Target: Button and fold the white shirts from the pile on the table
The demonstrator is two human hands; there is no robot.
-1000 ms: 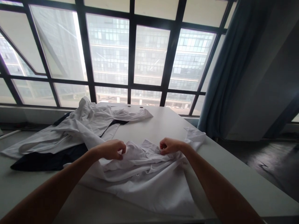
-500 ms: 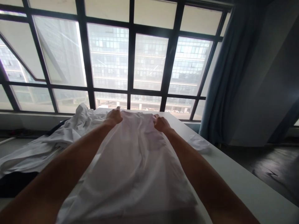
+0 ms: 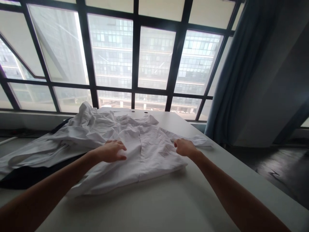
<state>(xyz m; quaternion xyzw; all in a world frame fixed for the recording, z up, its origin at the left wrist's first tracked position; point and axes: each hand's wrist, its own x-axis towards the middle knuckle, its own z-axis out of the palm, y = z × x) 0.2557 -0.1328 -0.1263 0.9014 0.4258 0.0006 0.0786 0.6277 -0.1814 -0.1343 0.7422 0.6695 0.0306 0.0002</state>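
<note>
A white button-front shirt (image 3: 154, 151) lies spread on the white table, with its collar end away from me and its hem toward me. Over its left part is my left hand (image 3: 111, 151), fingers apart, holding nothing. My right hand (image 3: 185, 147) is beside the shirt's right edge, close to the outstretched sleeve (image 3: 200, 140). Its fingers are curled together, and whatever may be between them is hidden.
More crumpled white clothing (image 3: 70, 137) lies on the left, over a dark cloth (image 3: 26, 177). The table's right edge (image 3: 251, 170) runs diagonally. Behind stand a dark-framed window (image 3: 135, 61) and a blue curtain (image 3: 231, 96).
The shirt was held up by both hands; now it lies flat on the table. Both hands have come lower and nearer to me, and the left has let go.
</note>
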